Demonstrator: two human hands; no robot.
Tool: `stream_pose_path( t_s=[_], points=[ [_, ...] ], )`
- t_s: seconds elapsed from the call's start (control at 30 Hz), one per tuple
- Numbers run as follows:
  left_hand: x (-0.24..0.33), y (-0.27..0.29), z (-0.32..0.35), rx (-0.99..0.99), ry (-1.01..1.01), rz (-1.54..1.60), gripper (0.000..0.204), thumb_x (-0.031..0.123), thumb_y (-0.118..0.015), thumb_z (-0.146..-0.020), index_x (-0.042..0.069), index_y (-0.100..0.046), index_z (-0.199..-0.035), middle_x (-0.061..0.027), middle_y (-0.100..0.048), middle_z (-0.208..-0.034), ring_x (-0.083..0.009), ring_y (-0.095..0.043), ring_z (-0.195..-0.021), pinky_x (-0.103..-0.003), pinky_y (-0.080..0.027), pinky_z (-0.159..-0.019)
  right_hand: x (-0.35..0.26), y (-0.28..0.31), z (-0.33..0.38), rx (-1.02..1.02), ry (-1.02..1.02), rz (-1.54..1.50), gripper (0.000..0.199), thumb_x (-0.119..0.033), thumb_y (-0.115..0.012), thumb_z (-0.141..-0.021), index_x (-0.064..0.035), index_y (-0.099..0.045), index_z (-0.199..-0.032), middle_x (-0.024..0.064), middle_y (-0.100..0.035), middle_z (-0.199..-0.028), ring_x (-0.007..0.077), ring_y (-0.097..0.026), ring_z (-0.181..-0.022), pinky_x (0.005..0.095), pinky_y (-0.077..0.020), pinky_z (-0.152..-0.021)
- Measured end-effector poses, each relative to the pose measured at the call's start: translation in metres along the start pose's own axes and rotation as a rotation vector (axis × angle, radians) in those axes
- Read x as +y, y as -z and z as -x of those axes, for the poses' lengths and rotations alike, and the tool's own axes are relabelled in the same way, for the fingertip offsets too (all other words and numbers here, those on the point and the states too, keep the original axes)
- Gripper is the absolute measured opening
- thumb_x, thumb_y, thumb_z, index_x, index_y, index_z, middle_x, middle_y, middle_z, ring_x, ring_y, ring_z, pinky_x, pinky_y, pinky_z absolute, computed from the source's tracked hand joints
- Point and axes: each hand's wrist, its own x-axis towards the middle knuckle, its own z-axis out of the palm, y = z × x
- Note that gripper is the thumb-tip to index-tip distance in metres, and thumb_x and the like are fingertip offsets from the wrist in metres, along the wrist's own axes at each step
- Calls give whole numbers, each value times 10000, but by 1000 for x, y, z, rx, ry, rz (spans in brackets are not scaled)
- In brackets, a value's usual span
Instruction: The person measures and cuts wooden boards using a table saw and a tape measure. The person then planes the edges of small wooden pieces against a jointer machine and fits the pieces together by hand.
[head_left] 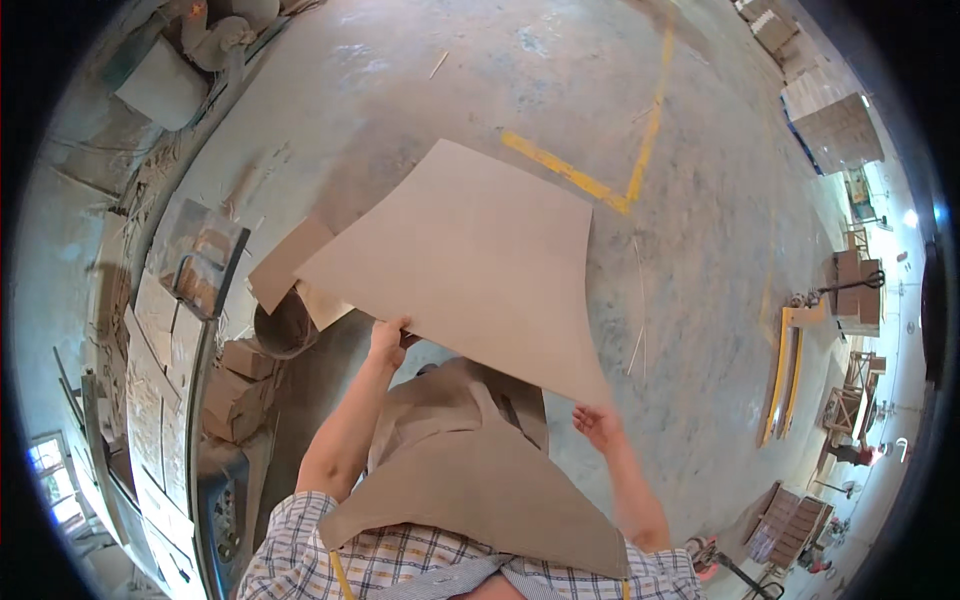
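Observation:
A large, flat tan cardboard sheet (470, 250) is held out in front of my body. My left hand (388, 340) grips its near edge, thumb on top and fingers curled underneath. At the near right corner, my right hand (598, 425) is closed with its fingers bent around the corner; part of that grip is hidden. The sheet hides the floor beneath it. Below it, a brown apron (480, 490) covers my front.
On the left stands a long bench (165, 400) with cardboard pieces and a clear box with a dark handle (205, 255). Beside it are a bin (285, 325) with cardboard and some cartons (240, 390). Yellow lines (565, 170) mark the floor. A yellow pallet jack (785, 370) stands at right.

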Motion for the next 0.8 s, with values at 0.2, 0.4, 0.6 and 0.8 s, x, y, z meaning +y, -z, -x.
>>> stream_pose_path(
  t_s=[0.2,0.4,0.6,0.8],
  points=[
    [-23,-64,-34,104,58,-22,391,72,-662,-980,71,-570,-1360,-127,-695,-1261,-304,-725,-1105,-528,-650,-881,-26,17,-74,231,-180,-478,284,-226,-566,-1100,21,-660,-1204,139,-741,-1072,287,-724,-968,411,-608,-803],
    [-37,-123,-100,219,168,110,352,150,-693,-998,46,-633,-1329,-131,-726,-1225,-290,-732,-1091,-461,-644,-898,-140,-3,-178,91,-158,-381,300,-228,-486,-1133,-2,-665,-1216,147,-771,-1091,317,-743,-957,456,-644,-844],
    [-56,-155,-72,111,287,79,421,217,-674,-1037,43,-624,-1416,-131,-754,-1179,-260,-757,-999,-382,-632,-878,-232,-26,-273,246,-166,-196,319,-233,-485,-1132,21,-653,-1227,168,-759,-1119,343,-745,-994,485,-652,-886],
    [-101,-90,33,-20,-26,-696,491,302,-658,-1029,25,-644,-1434,-152,-762,-1245,-249,-762,-1050,-389,-605,-903,-298,-53,-333,317,-43,-211,385,-260,-540,-1094,23,-579,-1353,151,-681,-1329,307,-683,-1195,468,-629,-954]
  ],
)
